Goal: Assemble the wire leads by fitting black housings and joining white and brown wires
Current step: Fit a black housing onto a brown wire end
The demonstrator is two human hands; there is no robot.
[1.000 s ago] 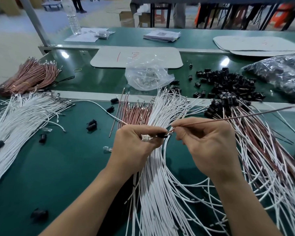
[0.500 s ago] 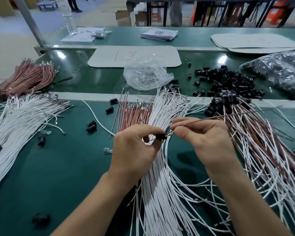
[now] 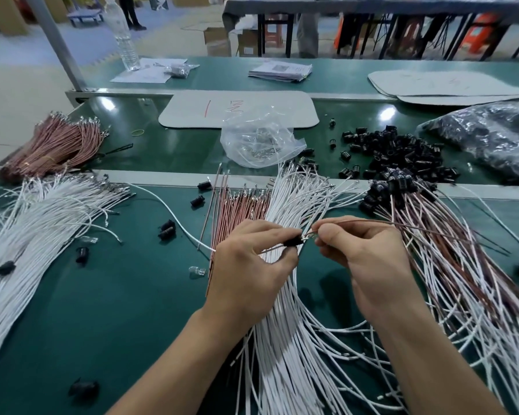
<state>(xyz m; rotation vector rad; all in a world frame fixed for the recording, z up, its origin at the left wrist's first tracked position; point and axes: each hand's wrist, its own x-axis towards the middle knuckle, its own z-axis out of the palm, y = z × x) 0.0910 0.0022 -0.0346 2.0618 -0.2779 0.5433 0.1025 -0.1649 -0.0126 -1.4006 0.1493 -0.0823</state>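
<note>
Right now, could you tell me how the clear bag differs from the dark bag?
The clear bag is small and nearly empty; the dark bag is bigger and bulging. The clear bag sits mid-belt, the dark bag at the right edge. Both are crinkled plastic.

Red handwritten marks on the white board well beyond the left hand, 1 straight stroke and letters resembling "NW", not surely legible, print on the paper stack farther back too small to read
</note>
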